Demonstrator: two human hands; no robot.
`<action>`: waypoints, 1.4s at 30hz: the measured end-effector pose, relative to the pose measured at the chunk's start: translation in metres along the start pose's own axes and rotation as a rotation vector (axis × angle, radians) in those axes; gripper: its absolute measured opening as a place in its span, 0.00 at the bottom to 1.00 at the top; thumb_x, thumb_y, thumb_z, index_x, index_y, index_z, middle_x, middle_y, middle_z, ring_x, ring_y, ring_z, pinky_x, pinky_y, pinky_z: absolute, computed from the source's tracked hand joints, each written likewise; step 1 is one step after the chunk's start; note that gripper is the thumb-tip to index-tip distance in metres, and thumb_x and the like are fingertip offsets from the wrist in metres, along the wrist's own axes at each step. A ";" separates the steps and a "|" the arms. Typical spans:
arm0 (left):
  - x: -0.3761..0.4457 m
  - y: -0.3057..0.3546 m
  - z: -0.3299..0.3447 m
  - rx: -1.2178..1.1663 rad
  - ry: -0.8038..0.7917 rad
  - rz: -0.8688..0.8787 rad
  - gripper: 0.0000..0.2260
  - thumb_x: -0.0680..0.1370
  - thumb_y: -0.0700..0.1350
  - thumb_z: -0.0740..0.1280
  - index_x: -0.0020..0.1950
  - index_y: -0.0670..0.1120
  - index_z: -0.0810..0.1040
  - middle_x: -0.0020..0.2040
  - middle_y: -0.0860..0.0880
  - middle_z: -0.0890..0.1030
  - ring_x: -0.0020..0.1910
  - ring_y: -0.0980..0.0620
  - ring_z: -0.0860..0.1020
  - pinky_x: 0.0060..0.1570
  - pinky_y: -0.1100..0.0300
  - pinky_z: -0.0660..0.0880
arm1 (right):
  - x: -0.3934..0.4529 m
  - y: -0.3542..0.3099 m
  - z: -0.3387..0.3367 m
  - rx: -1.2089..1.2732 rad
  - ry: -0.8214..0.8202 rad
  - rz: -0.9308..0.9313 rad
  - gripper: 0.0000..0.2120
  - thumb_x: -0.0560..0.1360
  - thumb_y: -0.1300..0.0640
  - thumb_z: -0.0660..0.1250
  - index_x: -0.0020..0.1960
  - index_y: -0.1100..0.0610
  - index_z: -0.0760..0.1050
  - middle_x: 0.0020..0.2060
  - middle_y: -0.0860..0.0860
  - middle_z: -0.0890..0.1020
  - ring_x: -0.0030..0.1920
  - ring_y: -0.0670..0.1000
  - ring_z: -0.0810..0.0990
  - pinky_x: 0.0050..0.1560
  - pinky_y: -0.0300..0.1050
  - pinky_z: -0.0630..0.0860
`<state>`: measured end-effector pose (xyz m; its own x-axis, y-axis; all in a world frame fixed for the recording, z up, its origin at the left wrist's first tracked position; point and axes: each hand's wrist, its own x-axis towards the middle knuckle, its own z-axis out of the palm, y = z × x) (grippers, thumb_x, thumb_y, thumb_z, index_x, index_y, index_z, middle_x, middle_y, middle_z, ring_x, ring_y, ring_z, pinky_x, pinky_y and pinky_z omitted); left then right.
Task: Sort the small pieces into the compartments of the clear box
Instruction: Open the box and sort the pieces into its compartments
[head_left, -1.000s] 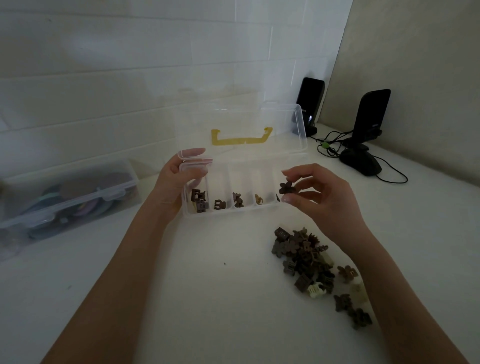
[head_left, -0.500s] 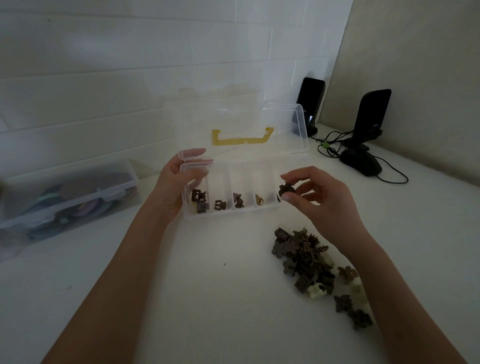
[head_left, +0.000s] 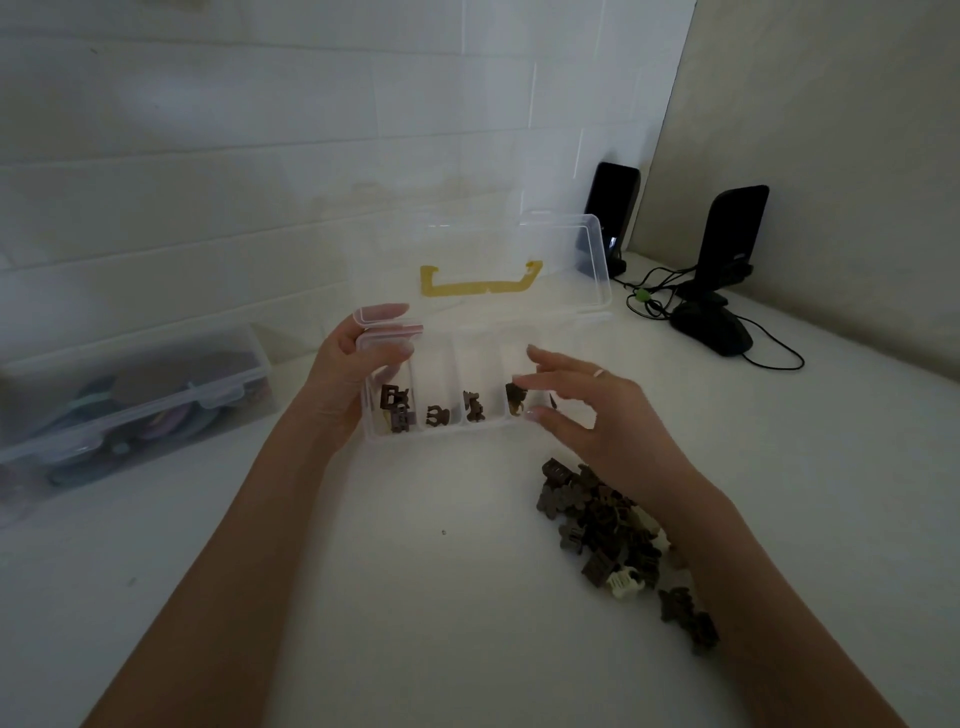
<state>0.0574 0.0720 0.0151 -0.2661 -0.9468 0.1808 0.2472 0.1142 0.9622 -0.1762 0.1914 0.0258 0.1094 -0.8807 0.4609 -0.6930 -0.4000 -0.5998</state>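
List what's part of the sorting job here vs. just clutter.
In the job: clear box, pile of brown pieces, left hand holding the box, right hand.
Lying about: second lidded box, two black speakers, cables.

Clear box's (head_left: 483, 423) rightmost compartment behind the right hand (head_left: 597, 415) (contents unseen), left storage case (head_left: 130, 400) contents blurred

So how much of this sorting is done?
Barely started. A few brown pieces sit in the clear box compartments. The left hand grips its end; the right hand hovers open above it, apparently holding nothing. Most pieces remain in the pile on the table.
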 end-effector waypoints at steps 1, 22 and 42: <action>0.000 0.000 0.000 0.000 0.000 0.000 0.17 0.64 0.39 0.71 0.50 0.53 0.80 0.42 0.58 0.84 0.43 0.60 0.80 0.51 0.60 0.72 | -0.001 0.000 -0.003 -0.010 0.020 0.001 0.14 0.75 0.57 0.68 0.59 0.47 0.78 0.65 0.42 0.74 0.63 0.38 0.72 0.62 0.34 0.70; 0.003 -0.002 -0.002 -0.009 0.008 0.004 0.16 0.67 0.36 0.72 0.51 0.53 0.80 0.43 0.56 0.83 0.43 0.59 0.80 0.47 0.62 0.74 | -0.009 0.007 -0.016 -0.121 -0.493 0.194 0.13 0.74 0.60 0.67 0.53 0.45 0.80 0.46 0.39 0.82 0.46 0.37 0.78 0.46 0.30 0.73; 0.003 -0.003 -0.002 -0.024 0.005 -0.007 0.17 0.64 0.39 0.72 0.50 0.54 0.80 0.43 0.56 0.84 0.44 0.59 0.80 0.48 0.63 0.74 | 0.000 -0.016 0.000 0.280 -0.129 0.080 0.11 0.74 0.63 0.68 0.54 0.53 0.79 0.40 0.46 0.85 0.40 0.47 0.82 0.44 0.40 0.79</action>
<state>0.0579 0.0683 0.0128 -0.2632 -0.9490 0.1733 0.2677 0.1007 0.9582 -0.1654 0.1979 0.0352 0.1645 -0.9297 0.3295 -0.4817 -0.3672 -0.7957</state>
